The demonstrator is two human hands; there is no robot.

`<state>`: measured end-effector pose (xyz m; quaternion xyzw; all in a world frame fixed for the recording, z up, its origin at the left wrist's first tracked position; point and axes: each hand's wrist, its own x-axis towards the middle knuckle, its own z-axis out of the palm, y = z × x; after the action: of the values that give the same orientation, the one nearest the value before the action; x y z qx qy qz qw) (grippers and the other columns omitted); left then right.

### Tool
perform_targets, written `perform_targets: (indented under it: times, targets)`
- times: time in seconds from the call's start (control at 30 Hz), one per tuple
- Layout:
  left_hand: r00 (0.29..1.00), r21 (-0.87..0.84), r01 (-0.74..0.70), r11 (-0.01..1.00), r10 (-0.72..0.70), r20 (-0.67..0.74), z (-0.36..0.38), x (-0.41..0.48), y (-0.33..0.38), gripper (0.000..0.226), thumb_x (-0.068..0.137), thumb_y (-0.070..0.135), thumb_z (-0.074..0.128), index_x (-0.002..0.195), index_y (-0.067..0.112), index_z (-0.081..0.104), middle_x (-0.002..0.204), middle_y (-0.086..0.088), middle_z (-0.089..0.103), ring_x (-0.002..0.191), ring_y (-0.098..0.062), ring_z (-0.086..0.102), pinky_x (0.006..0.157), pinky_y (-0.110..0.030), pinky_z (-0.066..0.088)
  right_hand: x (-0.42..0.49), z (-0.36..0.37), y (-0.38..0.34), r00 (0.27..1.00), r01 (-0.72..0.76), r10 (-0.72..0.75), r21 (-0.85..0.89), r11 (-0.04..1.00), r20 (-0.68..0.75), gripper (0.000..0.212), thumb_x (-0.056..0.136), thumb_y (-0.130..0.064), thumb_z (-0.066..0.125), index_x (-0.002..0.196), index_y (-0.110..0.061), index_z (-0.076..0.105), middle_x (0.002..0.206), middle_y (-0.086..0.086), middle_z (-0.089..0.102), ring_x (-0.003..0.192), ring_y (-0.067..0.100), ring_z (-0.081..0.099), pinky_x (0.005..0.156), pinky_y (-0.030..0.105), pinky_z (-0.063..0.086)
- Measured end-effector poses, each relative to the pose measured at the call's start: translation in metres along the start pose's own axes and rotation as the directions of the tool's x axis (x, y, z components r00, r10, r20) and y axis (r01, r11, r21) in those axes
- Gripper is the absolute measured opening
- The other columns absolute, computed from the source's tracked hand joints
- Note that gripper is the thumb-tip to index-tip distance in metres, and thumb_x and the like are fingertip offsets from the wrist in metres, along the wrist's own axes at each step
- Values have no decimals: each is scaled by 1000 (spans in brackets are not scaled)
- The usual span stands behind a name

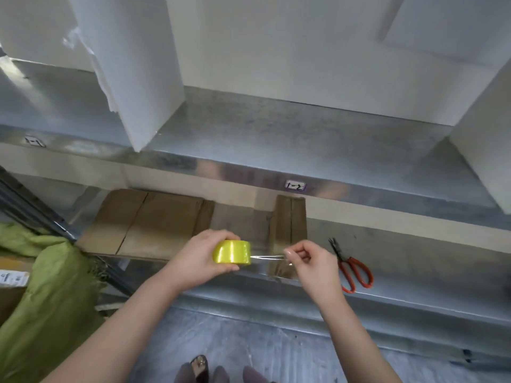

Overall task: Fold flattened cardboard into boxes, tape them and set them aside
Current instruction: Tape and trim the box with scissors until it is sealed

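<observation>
left hand [199, 258] grip wraps the yellow tape roll [231, 252] left of the red scissors [351, 268], right hand [309, 261] grip pinches the taut tape end [268, 257], light, sticky, likely to curl, while stiff flattened cardboard [149, 222] lies further left of the scissors, best taken by its edges.

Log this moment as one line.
left hand holds tape roll | right hand pinches tape end | scissors on shelf | cardboard flat on shelf
</observation>
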<state>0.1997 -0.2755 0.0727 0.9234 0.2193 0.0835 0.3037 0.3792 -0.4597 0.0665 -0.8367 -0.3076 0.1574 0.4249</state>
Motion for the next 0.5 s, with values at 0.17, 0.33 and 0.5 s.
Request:
perform_targets:
  times: [0.17,0.33,0.5]
  targets:
    - [1000,266,13,964,-14,1,19,9,34,61,73,49,76,126,27,56,121,5,62,111,-16,53,93,-23,34,-3,-46,25,1000,8,-9,56,998,14,14,84,-25,72,71,-28,68,66,-13,67,63,6,63,67,25,53]
    - [988,32,147,989,-148,50,26,10,56,60,59,49,86,104,32,50,95,13,59,86,-8,52,66,-10,35,9,-69,41,994,-88,79,136,987,71,12,87,-20,71,75,-22,70,65,-6,68,66,8,65,67,28,59]
    - [984,162,153,975,-166,66,23,20,52,56,63,52,82,109,33,57,106,9,59,100,-11,53,75,-20,34,20,-63,49,985,-148,130,164,975,116,15,87,-20,71,73,-24,67,67,-5,69,67,10,68,64,25,59]
